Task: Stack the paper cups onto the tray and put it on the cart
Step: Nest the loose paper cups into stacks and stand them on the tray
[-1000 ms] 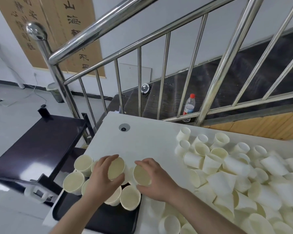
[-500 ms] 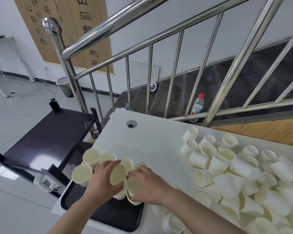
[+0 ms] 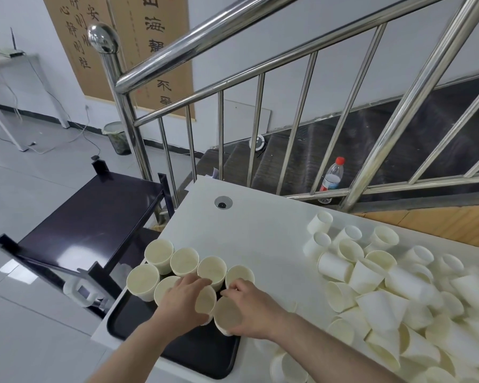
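Observation:
A black tray lies at the near left corner of the white table. Several cream paper cups stand upright on its far end. My left hand grips one cup on the tray. Beside it my right hand grips another cup, touching the first. A large heap of loose paper cups lies tumbled on the table's right half. The black cart stands left of the table, its top shelf bare.
A steel stair railing runs behind the table, with dark steps and a plastic bottle beyond it. A round cable hole sits in the table's far left. A bin stands by the wall.
Both hands have lowered their cups onto the tray, side by side behind the rows standing there. The camera has tilted, showing more of the cart and floor.

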Demonstrator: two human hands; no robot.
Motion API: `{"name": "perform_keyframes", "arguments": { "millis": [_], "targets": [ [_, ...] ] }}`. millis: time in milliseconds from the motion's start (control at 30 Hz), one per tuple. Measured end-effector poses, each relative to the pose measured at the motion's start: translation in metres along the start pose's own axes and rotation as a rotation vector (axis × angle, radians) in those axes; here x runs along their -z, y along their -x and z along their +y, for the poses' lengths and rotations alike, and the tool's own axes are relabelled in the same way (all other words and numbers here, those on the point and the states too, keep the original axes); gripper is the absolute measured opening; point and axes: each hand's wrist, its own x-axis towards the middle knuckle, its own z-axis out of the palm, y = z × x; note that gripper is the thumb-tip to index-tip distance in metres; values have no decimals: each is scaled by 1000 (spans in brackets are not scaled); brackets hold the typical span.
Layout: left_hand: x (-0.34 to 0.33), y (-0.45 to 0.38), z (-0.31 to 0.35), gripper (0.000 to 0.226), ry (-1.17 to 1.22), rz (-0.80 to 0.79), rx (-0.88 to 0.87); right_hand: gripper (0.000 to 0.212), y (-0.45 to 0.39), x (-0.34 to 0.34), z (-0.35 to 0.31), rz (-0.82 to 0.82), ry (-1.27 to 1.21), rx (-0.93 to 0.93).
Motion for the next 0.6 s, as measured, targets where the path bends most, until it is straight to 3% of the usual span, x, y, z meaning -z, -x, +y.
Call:
{"name": "perform_keyframes", "arguments": {
  "millis": [233, 433, 600],
  "targets": [
    [-1, 0, 2, 67, -65, -12, 18, 58, -7, -8, 5, 4, 62, -4],
    [0, -3, 3, 67, -144, -17, 6, 65, -6, -9, 9, 25, 57, 6],
    [4, -12, 17, 60, -80, 85, -68, 65, 8, 4, 23, 130, -37, -55]
  ]
}}
